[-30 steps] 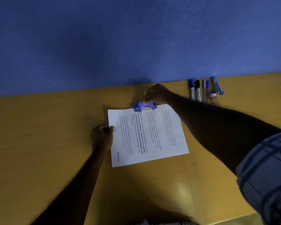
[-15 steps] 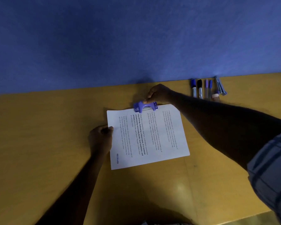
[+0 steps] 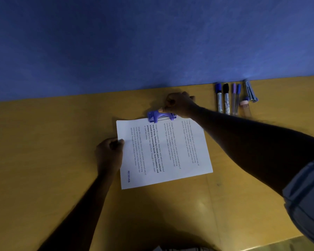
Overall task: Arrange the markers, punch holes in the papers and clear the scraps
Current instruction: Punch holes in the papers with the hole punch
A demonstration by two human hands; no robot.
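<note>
A white printed sheet of paper (image 3: pixel 170 153) is laid flat near the middle of the yellow-orange wooden table (image 3: pixel 43 160), with its lines of text running away from the viewer. A small purple plastic hole punch (image 3: pixel 160 116) is set over the middle of the sheet's far edge, close to the blue wall (image 3: pixel 134 42). The punch is grasped from the right by the right hand (image 3: pixel 180 105), whose fingers are curled and one fingertip is pressed on its top. The sheet's left edge is pinched by the left hand (image 3: pixel 110 153), the thumb being laid on the paper and the other fingers curled beside it. To the right, well apart from the sheet, a blue-capped marker (image 3: pixel 219 98), a black-capped marker (image 3: pixel 226 98), a thin purple pen (image 3: pixel 233 98) and a thin blue pen (image 3: pixel 238 97) are lined up side by side, caps towards the wall. Just beside them a grey-blue stapler (image 3: pixel 250 92) and a blurred pink-capped tube (image 3: pixel 245 107) are seen.
</note>
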